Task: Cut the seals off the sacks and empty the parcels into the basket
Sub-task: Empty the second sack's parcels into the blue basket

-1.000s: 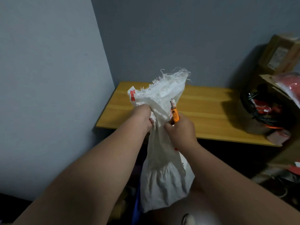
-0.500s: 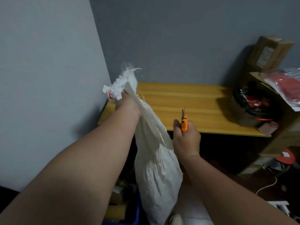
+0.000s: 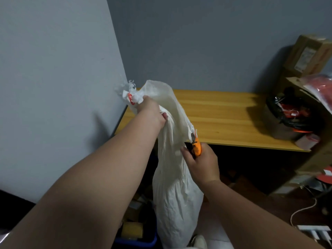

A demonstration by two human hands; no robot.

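From the head camera, the left hand point(image 3: 151, 112) is clenched around the bunched neck of a white woven plastic sack point(image 3: 175, 186), holding it up in front of the grey wall corner, with frayed fabric and a small red seal tag point(image 3: 129, 97) sticking out past the knuckles. The sack hangs down from that grip, its loose mouth folded over above the long yellow wooden counter point(image 3: 224, 119) and its bulging lower part dropping below the counter's front edge toward the floor. The right hand point(image 3: 202, 163) is curled around a small orange-handled cutter point(image 3: 196, 145), whose tip points up and touches the sack's right edge; the thumb lies against the fabric. Down at the lower left, just beside the sack's bottom, sits a blue plastic basket point(image 3: 136, 239) with brown and yellow parcels point(image 3: 132, 229) inside. On the counter's right end stands a black-lined bin point(image 3: 291, 119) holding red and white scraps, with cardboard boxes point(image 3: 310, 54) stacked behind it.
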